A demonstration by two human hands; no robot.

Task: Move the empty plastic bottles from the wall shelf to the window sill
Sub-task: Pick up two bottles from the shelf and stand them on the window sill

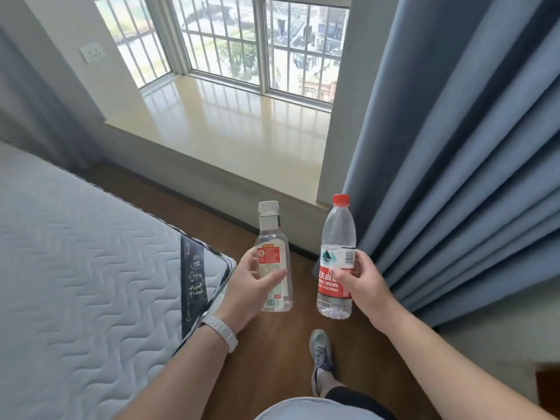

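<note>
You are mid-carry with 2 bottles, both already off the wall shelf, which is out of view. Your left hand [251,283] is wrapped around the clear-capped bottle [274,262], thumb across its label, holding it upright. Your right hand [360,286] grips the red-capped bottle [336,262] at its red label, also upright, just beside the other at 3 o'clock. Both look empty, so expect them to be light and easy to tip when you set them down.

The window sill [230,128] lies ahead at 12 o'clock, its glossy top bare as far as you can see, so no bottle has been placed there yet. The bottles hang over the wooden floor [272,344], short of the sill's near edge. The mattress [85,262] sits at 9 o'clock and the blue curtain [454,177] hangs close at 3 o'clock, near your right hand.

What is left, by my judgement: step forward, reach over the edge, and stand both bottles on the sill. Whether more bottles wait on the shelf cannot be told.
</note>
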